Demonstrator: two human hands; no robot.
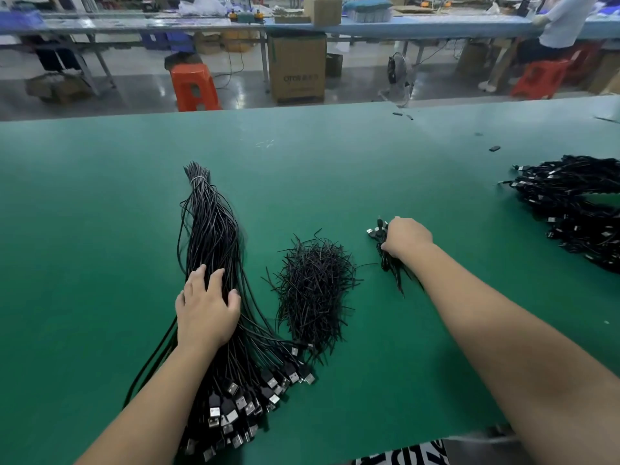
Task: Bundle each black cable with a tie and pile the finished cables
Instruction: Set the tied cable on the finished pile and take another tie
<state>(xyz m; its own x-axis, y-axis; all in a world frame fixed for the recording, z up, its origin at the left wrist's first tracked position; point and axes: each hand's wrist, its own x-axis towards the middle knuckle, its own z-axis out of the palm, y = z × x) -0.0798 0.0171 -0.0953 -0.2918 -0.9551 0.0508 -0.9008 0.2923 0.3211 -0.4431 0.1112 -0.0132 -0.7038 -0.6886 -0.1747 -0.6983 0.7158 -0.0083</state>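
Observation:
A long sheaf of loose black USB cables lies on the green table, bound by a white band at its far end, plugs fanned out near me. My left hand rests on top of the sheaf with fingers spread. Right of it sits a heap of black twist ties. My right hand grips a coiled black cable just above the table, its plug sticking out to the left. The pile of finished cables lies at the far right.
A few small black scraps lie near the table's far edge. Beyond the table are an orange stool, a cardboard box, a floor fan and another bench where a seated person works.

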